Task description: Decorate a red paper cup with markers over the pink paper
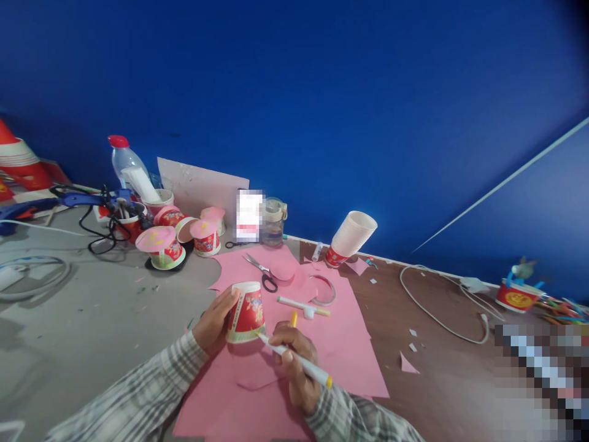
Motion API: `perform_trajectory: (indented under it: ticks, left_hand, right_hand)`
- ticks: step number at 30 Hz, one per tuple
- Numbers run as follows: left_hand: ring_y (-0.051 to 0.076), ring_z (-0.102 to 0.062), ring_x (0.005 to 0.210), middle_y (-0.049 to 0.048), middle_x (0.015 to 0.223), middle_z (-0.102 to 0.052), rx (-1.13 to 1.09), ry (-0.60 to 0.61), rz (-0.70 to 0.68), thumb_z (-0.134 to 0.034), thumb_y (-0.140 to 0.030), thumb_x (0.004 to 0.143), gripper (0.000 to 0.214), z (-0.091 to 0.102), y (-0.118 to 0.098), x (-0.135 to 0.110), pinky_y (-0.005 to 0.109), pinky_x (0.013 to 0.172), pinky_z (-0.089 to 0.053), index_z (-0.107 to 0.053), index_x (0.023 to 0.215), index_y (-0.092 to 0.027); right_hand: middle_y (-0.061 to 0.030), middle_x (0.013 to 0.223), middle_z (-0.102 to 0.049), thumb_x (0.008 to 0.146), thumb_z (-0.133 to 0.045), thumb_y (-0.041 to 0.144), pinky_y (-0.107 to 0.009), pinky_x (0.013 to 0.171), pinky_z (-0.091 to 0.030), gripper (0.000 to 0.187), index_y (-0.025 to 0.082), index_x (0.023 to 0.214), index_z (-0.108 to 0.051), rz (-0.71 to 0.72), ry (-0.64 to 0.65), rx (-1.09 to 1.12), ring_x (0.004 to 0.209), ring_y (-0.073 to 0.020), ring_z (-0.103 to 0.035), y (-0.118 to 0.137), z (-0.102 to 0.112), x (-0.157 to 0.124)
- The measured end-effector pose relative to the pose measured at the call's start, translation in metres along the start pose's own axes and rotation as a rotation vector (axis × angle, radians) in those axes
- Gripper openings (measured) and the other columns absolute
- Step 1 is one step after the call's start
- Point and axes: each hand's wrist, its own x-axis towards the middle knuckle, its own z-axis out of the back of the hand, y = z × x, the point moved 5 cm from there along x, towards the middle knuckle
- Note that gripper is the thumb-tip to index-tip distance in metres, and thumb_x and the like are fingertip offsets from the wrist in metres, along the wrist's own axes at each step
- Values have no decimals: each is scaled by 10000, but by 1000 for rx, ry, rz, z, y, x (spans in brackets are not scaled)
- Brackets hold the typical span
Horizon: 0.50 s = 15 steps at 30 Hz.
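Observation:
A red paper cup (251, 312) with a flower print stands upside down, its pale rim at the bottom. My left hand (215, 322) is closed around the cup's left side. In my right hand (297, 359) is a white marker (304, 367) with yellow ends, its tip touching the pale band near the rim. A yellow marker cap (293, 318) sticks up behind my right fingers. Under both hands lies pink paper (340, 356). Just beyond the cup are scissors (263, 272) with black handles, a pink paper circle (282, 268) and another marker (302, 306).
A leaning stack of paper cups (352, 236) stands by the blue wall. At left are several cups topped with pink discs (206, 236), a bottle (129, 161) and a blue glue gun (87, 198). A white cable (437, 325) and paper scraps (407, 363) lie right.

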Motion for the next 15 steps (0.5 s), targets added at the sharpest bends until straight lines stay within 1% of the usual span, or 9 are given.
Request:
perform_trajectory:
  ticks: [3, 7, 9, 12, 15]
  left_hand:
    - [306, -599, 700, 123, 720, -698, 4, 6, 7, -557, -382, 688, 342, 1, 1, 1, 425, 630, -471, -670, 849, -103]
    - [288, -596, 657, 106, 673, -686, 6, 1, 6, -551, -383, 692, 326, 2, 2, 1, 404, 587, -475, -674, 812, -105]
    - [282, -593, 634, 95, 640, -675, 2, 0, 5, -550, -396, 689, 330, 2, 1, 1, 395, 562, -476, -676, 785, -107]
    - [280, -595, 623, 101, 643, -679, -13, 6, 19, -556, -403, 681, 338, 1, 1, 1, 391, 555, -477, -676, 779, -103]
    - [285, -602, 617, 116, 655, -694, -54, 25, 55, -549, -408, 683, 348, 1, 3, 1, 394, 559, -480, -670, 786, -99]
  right_hand:
    - [-27, 645, -537, 857, -406, 436, -345, 580, -430, 347, 178, 857, -638, -16, 15, 10, 613, -225, -524, -1, -1, 1]
    - [-27, 656, -533, 855, -407, 442, -341, 581, -425, 355, 173, 838, -639, -5, 38, -34, 608, -219, -524, 0, -2, 1]
    - [-24, 647, -529, 856, -410, 439, -337, 578, -426, 352, 173, 826, -638, 1, 28, -36, 605, -217, -524, 0, -1, 0]
    - [-16, 623, -524, 855, -412, 444, -339, 577, -434, 351, 178, 824, -637, -1, 10, -19, 602, -220, -529, -1, 0, -2]
    - [-9, 622, -528, 847, -415, 472, -325, 540, -443, 356, 190, 877, -631, -24, -42, -27, 563, -210, -526, 0, 2, -2]
